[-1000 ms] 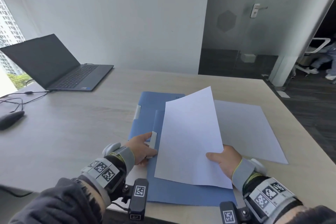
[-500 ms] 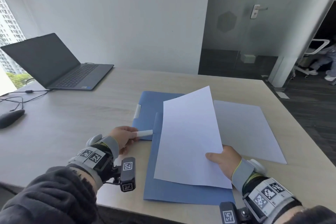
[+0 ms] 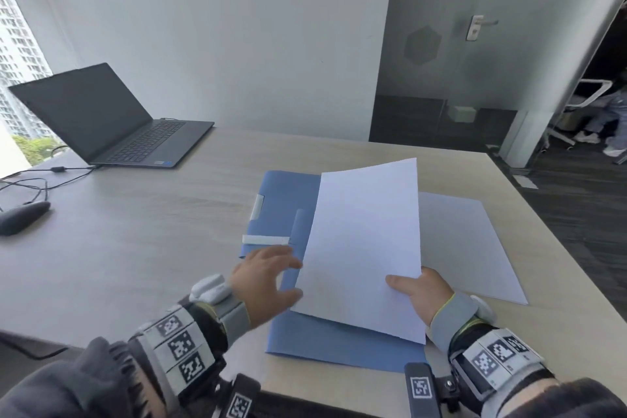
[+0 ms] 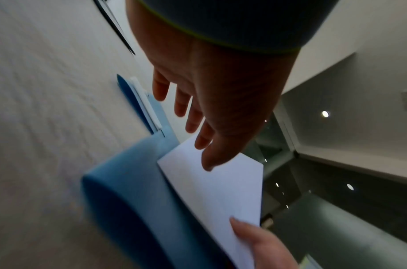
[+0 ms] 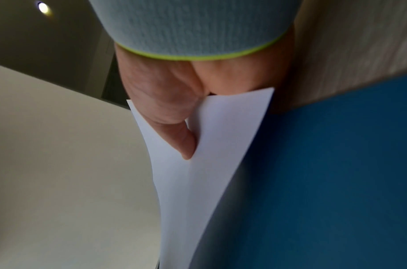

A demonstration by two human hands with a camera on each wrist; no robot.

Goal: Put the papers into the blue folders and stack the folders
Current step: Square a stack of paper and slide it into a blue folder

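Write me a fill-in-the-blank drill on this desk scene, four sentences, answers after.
1. The right hand pinches a sheet of ____.
2. The left hand reaches toward that sheet with its fingers ____.
3. The folders on the table are ____ in colour.
4. Far left on the table stands an open ____.

Answers: paper; spread; blue; laptop

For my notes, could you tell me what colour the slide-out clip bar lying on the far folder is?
White; the slim plastic clip bar shows best in the head view.
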